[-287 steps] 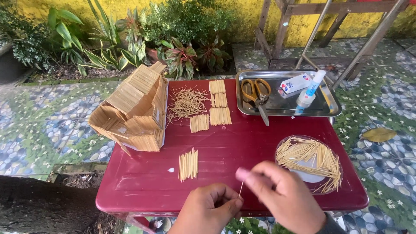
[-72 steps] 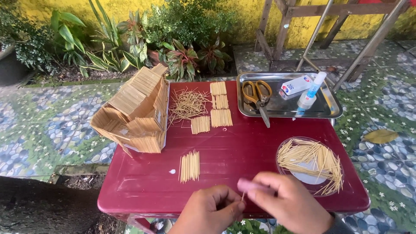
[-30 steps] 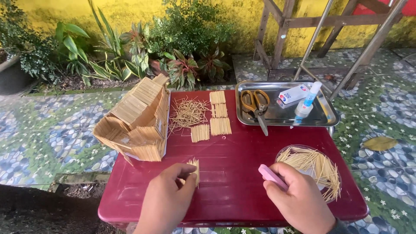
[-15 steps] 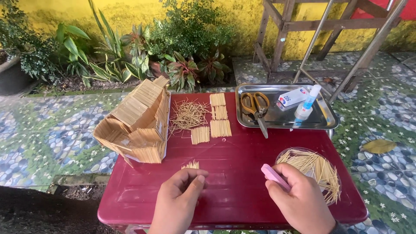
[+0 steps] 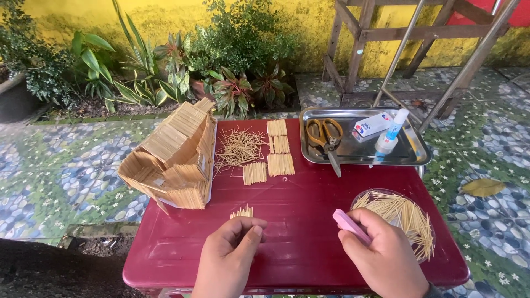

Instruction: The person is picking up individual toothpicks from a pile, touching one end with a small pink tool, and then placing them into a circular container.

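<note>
**Toothpick house well along, more sticks being laid out**

Small row of cut toothpicks (image 5: pixel 242 212) lying on the dark red table (image 5: pixel 309 193), just in front of the left hand. Left hand (image 5: pixel 229 256) half curled, fingertips pinched narrow at the near edge of that row; touching the sticks or just short of them, hard to tell from this angle. Right hand (image 5: pixel 383 259) closed around a pink cutter (image 5: pixel 351 226), its tip poking out toward the table's middle, just beside a clear dish of long toothpicks (image 5: pixel 400 215).

Judged from the layout: much already built. Toothpick house (image 5: pixel 176 157) standing at the table's left edge with walls and a sloped roof panel in place, one side seemingly open. Three flat glued panels (image 5: pixel 279 149) lined up behind the row, another smaller one (image 5: pixel 254 173) beside them, and a loose heap of sticks (image 5: pixel 238 148) next to the house, so more panels apparently left to make and fit.

Farther back, a metal tray (image 5: pixel 417 157) holding scissors (image 5: pixel 326 135), a glue bottle (image 5: pixel 389 132) and a small box (image 5: pixel 372 124). Plants and a yellow wall beyond.
</note>
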